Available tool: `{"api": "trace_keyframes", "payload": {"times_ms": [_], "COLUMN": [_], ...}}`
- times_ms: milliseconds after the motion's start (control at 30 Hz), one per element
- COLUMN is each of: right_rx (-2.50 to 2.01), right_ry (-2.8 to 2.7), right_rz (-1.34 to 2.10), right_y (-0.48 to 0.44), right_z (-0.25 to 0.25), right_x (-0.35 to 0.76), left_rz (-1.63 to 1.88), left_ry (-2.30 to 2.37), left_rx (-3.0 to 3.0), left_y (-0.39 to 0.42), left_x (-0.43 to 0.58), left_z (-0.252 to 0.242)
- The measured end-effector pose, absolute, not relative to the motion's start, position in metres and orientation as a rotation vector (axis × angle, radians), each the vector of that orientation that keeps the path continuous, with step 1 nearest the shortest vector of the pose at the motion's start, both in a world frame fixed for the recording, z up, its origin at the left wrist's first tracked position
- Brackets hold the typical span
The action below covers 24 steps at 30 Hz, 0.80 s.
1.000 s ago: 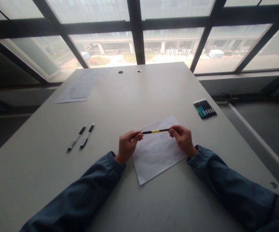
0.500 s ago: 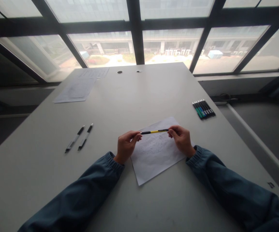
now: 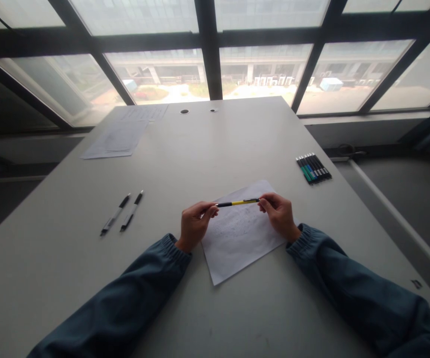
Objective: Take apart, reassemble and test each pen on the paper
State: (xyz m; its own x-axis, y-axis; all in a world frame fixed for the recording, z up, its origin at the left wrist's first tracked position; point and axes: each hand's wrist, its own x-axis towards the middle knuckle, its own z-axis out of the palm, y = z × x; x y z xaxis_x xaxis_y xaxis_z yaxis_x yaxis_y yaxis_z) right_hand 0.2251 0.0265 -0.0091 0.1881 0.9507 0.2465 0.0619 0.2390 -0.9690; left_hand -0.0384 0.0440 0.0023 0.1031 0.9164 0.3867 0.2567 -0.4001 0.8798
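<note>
A yellow and black pen is held almost level between my two hands, above a sheet of paper. My left hand pinches its tip end between thumb and fingers. At the other end, near the clip, my right hand pinches the pen the same way. Small marks cover part of the paper, which lies at a slant on the table. Both fingertip grips hide the pen's very ends.
Two pens with clear barrels, one beside another, lie to the left. A row of several green, blue and black pens sits near the right edge of the white table. More papers lie far left, before the windows.
The pen seems to have rolled slightly between my fingers, its clip showing a little differently. Otherwise my hands and the things on the table keep their places.
</note>
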Motion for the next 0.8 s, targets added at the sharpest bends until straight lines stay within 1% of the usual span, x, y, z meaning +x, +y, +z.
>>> {"api": "trace_keyframes", "payload": {"times_ms": [800], "right_rx": [-1.167], "right_ry": [-1.239], "right_rz": [0.843], "right_y": [0.0265], "right_z": [-0.0131], "right_x": [0.2268], "left_rz": [1.325], "left_ry": [1.126], "left_rx": [1.796], "left_y": [0.0452], "left_x": [-0.0405], "left_z": [0.0003]}}
